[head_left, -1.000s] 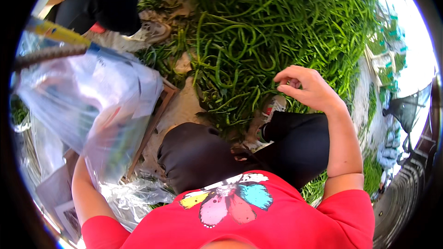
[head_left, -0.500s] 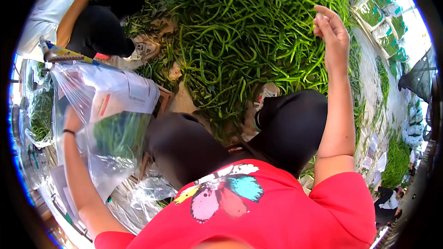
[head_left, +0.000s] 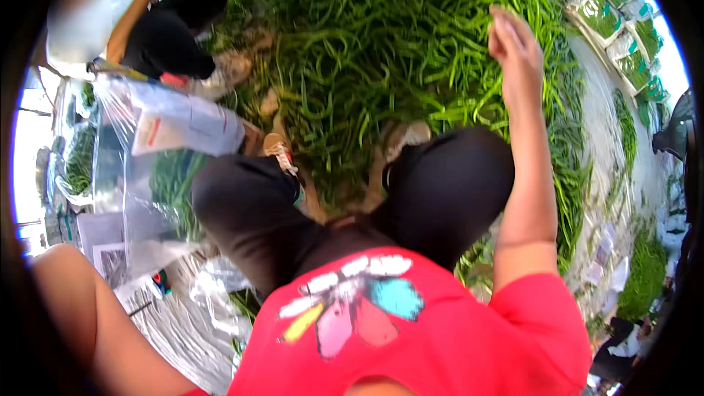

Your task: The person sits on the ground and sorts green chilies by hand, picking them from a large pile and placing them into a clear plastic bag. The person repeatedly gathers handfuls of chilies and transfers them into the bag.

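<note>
The right hand (head_left: 517, 40) curls above green peppers (head_left: 381, 51), any pinch too blurred to tell; left hand unseen. A clear bag (head_left: 172, 176) sits close by, probably for reach.

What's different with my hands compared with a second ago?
Your right hand has moved forward and slightly right over the heap of long green peppers; blur hides whether it holds anything. Your left hand, earlier at the clear plastic bag, has come away and out of view. The bag still stands at your left, and the heap looks much the same.
</note>
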`<state>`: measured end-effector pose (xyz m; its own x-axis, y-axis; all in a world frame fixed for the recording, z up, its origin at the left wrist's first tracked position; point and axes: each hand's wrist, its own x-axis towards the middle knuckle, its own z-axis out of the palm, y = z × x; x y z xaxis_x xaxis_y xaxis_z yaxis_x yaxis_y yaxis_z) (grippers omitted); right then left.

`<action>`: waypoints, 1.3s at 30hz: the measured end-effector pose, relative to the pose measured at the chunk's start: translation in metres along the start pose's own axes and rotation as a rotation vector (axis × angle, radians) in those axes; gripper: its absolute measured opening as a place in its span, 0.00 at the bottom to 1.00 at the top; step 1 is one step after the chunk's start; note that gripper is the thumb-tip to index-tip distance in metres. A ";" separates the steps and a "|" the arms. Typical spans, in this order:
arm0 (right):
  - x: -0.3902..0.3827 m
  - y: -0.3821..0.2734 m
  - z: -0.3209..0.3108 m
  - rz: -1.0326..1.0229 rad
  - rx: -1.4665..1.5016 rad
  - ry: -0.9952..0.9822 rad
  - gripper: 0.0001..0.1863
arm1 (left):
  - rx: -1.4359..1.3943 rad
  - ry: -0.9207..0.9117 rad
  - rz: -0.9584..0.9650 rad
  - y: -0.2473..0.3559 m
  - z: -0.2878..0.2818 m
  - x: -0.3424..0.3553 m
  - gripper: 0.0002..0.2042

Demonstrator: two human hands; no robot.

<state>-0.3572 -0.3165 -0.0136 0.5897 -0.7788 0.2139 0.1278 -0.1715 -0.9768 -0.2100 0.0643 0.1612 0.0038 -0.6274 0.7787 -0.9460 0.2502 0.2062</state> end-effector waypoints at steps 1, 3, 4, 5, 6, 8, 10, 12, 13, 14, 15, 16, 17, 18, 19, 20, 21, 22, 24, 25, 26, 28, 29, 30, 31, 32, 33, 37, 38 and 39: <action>-0.004 0.005 -0.006 0.010 -0.036 0.012 0.15 | -0.030 -0.002 0.009 -0.001 0.017 0.006 0.15; -0.008 0.036 -0.016 0.092 -0.180 0.020 0.18 | -0.047 0.020 0.010 -0.007 0.034 0.007 0.15; -0.013 0.056 -0.032 0.137 -0.242 0.047 0.17 | -0.055 0.041 0.032 -0.014 0.044 0.008 0.15; -0.029 0.093 -0.053 0.242 -0.278 0.093 0.17 | -0.100 0.070 0.053 -0.030 0.065 0.005 0.15; -0.030 0.118 -0.053 0.320 -0.235 0.092 0.16 | -0.076 0.080 0.078 -0.022 0.064 0.012 0.14; -0.039 0.190 -0.055 0.411 0.002 0.085 0.12 | -0.067 0.098 0.106 -0.029 0.068 0.015 0.14; -0.056 0.266 -0.097 0.418 -0.382 -0.015 0.11 | -0.142 0.144 0.059 -0.053 0.089 0.015 0.14; -0.054 0.295 -0.097 0.415 -0.740 -0.100 0.15 | -0.159 0.208 0.057 -0.069 0.091 0.002 0.14; -0.048 0.314 -0.097 0.458 -0.865 -0.136 0.14 | -0.168 0.223 0.051 -0.074 0.090 -0.001 0.14; -0.041 0.308 -0.087 0.491 -0.882 -0.164 0.13 | -0.179 0.255 0.019 -0.084 0.089 -0.009 0.14; -0.039 0.316 -0.086 0.475 -0.874 -0.122 0.13 | -0.210 0.278 -0.006 -0.095 0.092 -0.012 0.14; -0.028 0.317 -0.079 0.392 -0.845 -0.132 0.12 | -0.222 0.305 -0.035 -0.104 0.097 -0.016 0.14; -0.025 0.331 -0.075 0.429 -0.817 -0.129 0.11 | -0.238 0.327 -0.177 -0.115 0.105 -0.024 0.13; -0.017 0.343 -0.068 0.453 -0.782 -0.125 0.11 | -0.237 0.327 -0.411 -0.126 0.116 -0.034 0.13; -0.006 0.347 -0.052 0.441 -0.787 -0.136 0.11 | -0.216 0.255 -0.703 -0.137 0.128 -0.043 0.11; 0.003 0.351 -0.036 0.430 -0.794 -0.146 0.11 | -0.191 0.156 -0.989 -0.150 0.141 -0.053 0.09; 0.010 0.348 -0.020 0.420 -0.747 -0.153 0.12 | -0.184 -0.031 -0.931 -0.160 0.145 -0.054 0.10; 0.020 0.353 -0.007 0.433 -0.737 -0.140 0.14 | -0.184 -0.218 -0.865 -0.170 0.149 -0.057 0.10; 0.039 0.339 0.028 0.600 -0.861 -0.028 0.14 | -0.326 -0.218 -1.037 -0.170 0.160 -0.054 0.09; 0.045 0.359 0.021 0.683 -0.836 0.069 0.15 | -0.393 -0.303 -1.057 -0.172 0.164 -0.055 0.11; 0.051 0.391 0.013 0.763 -0.807 0.167 0.16 | -0.396 -0.359 -1.048 -0.173 0.169 -0.054 0.10; 0.044 0.451 -0.019 0.949 -0.738 0.421 0.18 | -0.423 -0.463 -0.998 -0.177 0.179 -0.055 0.10; 0.040 0.470 -0.050 1.037 -0.704 0.594 0.18 | -0.475 -0.493 -0.988 -0.180 0.189 -0.055 0.10; 0.044 0.454 -0.018 1.078 -0.479 0.520 0.15 | -0.428 -0.512 -1.026 -0.175 0.182 -0.057 0.10; 0.051 0.424 0.006 1.124 -0.267 0.468 0.12 | -0.392 -0.532 -1.032 -0.170 0.176 -0.060 0.10; 0.047 0.411 -0.001 1.086 -0.150 0.487 0.11 | -0.424 -0.548 -1.015 -0.170 0.179 -0.059 0.10; 0.044 0.404 -0.002 1.049 -0.030 0.491 0.09 | -0.443 -0.563 -1.007 -0.168 0.181 -0.057 0.10; 0.026 0.378 -0.010 0.853 -0.016 0.333 0.07 | -0.480 -0.642 -0.951 -0.158 0.186 -0.051 0.11; 0.021 0.374 -0.012 0.794 -0.078 0.282 0.07 | -0.477 -0.666 -0.916 -0.156 0.187 -0.048 0.11; 0.018 0.377 -0.027 0.618 -0.502 0.139 0.08 | -0.499 -0.660 -0.866 -0.155 0.190 -0.047 0.11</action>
<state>-0.3200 -0.4112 -0.3780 0.3281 -0.8835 -0.3344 -0.5815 0.0901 -0.8085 -0.1250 -0.0850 -0.0205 0.2724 -0.9493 -0.1568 -0.4807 -0.2754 0.8325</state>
